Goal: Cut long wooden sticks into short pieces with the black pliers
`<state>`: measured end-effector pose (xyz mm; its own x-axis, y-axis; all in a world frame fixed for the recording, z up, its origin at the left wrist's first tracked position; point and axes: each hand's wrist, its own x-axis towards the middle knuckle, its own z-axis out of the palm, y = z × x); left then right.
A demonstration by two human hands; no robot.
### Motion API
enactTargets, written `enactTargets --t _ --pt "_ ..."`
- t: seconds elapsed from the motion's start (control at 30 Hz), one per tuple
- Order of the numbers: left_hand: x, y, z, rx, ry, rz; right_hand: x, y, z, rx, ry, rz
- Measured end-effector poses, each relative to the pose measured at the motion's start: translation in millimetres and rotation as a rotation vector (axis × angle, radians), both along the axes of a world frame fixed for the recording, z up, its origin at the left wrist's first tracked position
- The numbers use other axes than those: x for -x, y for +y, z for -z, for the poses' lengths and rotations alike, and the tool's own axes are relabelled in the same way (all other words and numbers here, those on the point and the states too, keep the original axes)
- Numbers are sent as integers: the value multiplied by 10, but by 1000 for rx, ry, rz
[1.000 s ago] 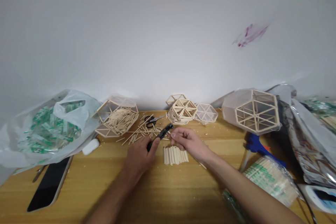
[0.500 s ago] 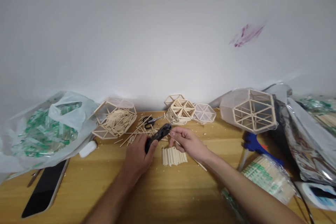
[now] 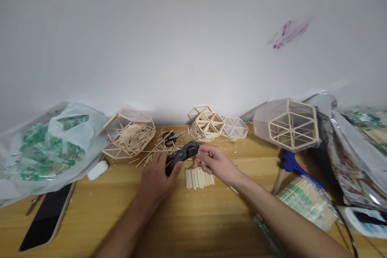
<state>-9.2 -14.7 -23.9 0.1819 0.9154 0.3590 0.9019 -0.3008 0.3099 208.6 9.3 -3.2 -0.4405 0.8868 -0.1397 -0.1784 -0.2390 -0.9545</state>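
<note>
My left hand [image 3: 157,175] is closed round a black cutter [image 3: 182,155], whose jaws point right toward my other hand. My right hand [image 3: 215,162] is pinched on a thin wooden stick that is mostly hidden by the fingers, held at the cutter's tip. Just below both hands a neat row of short cut sticks [image 3: 198,177] lies on the wooden table [image 3: 187,221].
Loose sticks [image 3: 152,151] and black scissors [image 3: 171,137] lie behind the hands. Stick-built hexagonal frames [image 3: 208,125] and a large one [image 3: 290,123] stand at the wall. A plastic bag [image 3: 45,145], phone [image 3: 45,219], blue glue gun [image 3: 288,163] and a packet of sticks [image 3: 306,203] lie around.
The cutter has tipped up slightly and its handles look squeezed closer. Both hands stay in place; the view has shifted a little.
</note>
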Motion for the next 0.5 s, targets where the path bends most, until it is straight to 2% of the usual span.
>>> enactTargets --t 0.5 --pt "8 -14 25 57 2 10 -10 -19 -58 8 -11 -21"
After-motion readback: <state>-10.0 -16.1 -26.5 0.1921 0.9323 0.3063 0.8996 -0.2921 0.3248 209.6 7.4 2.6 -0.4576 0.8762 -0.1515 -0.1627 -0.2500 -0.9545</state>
